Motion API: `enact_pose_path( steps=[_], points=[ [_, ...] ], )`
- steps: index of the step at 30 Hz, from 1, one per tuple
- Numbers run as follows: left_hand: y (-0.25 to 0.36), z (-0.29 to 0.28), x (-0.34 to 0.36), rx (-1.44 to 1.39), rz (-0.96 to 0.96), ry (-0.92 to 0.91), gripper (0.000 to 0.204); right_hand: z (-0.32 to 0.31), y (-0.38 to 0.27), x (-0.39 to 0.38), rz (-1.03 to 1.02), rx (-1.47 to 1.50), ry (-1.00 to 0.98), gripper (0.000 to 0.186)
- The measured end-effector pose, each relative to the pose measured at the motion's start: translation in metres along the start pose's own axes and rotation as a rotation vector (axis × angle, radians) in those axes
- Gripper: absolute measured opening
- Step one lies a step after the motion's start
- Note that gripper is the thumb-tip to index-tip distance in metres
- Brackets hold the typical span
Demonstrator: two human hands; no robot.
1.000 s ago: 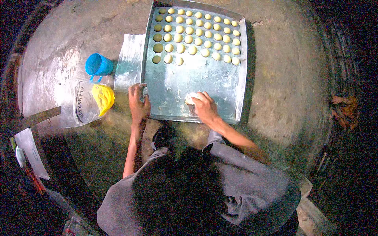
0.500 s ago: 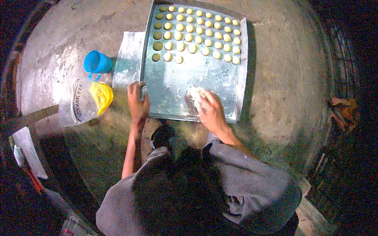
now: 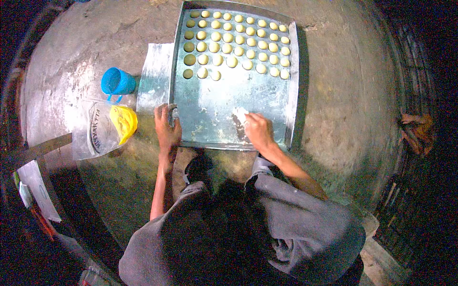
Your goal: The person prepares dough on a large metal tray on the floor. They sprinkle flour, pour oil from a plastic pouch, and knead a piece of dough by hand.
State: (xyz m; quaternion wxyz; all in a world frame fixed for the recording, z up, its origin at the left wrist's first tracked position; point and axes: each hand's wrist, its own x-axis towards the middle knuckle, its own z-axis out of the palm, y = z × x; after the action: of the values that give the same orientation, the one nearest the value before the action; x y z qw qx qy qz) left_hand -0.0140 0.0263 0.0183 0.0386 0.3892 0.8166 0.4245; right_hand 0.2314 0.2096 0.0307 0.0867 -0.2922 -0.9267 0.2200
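Note:
A shallow metal tray [image 3: 214, 95] lies in front of me, its far part filled with rows of small round pale-yellow dough balls [image 3: 227, 37]. My left hand [image 3: 167, 127] is closed around the tray's left rim near its front corner. Over the tray's front right part, my right hand [image 3: 258, 132] is closed, with a white crumpled wad [image 3: 239, 113] showing at its fingertips. What the wad is made of cannot be made out. Below it, a brownish patch [image 3: 240, 128] and whitish smears mark the tray surface.
Left of the tray lies a flat metal sheet [image 3: 154, 78]. Farther left stand a blue plastic mug [image 3: 125, 83] and a clear plastic bag [image 3: 95, 131] with a yellow bag [image 3: 124, 123] in it. My knees are just below the tray, over a worn concrete floor [image 3: 343, 90].
My right hand has moved slightly right and turned, its fingers drawn in more, so less of the white wad shows. My left hand stays on the rim. The whole view has shifted slightly.

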Motion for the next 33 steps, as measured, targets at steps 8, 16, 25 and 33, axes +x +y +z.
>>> enact_pose_path(
  steps=[8,16,25,33],
  points=[
    [0.007,-0.007,0.001,0.001,-0.021,-0.011,0.039,-0.033,-0.037,-0.003,-0.14,-0.078,-0.072,0.048],
    [0.005,-0.003,0.001,0.026,-0.02,-0.009,0.038,-0.013,-0.038,0.018,0.342,0.055,-0.042,0.054],
    [0.015,-0.005,0.003,0.054,0.002,-0.018,0.04,0.013,-0.024,0.019,-0.052,-0.015,-0.245,0.032],
    [0.012,-0.014,-0.001,0.051,-0.063,-0.022,0.037,-0.035,0.015,0.043,0.181,0.416,0.078,0.034]
  ],
)
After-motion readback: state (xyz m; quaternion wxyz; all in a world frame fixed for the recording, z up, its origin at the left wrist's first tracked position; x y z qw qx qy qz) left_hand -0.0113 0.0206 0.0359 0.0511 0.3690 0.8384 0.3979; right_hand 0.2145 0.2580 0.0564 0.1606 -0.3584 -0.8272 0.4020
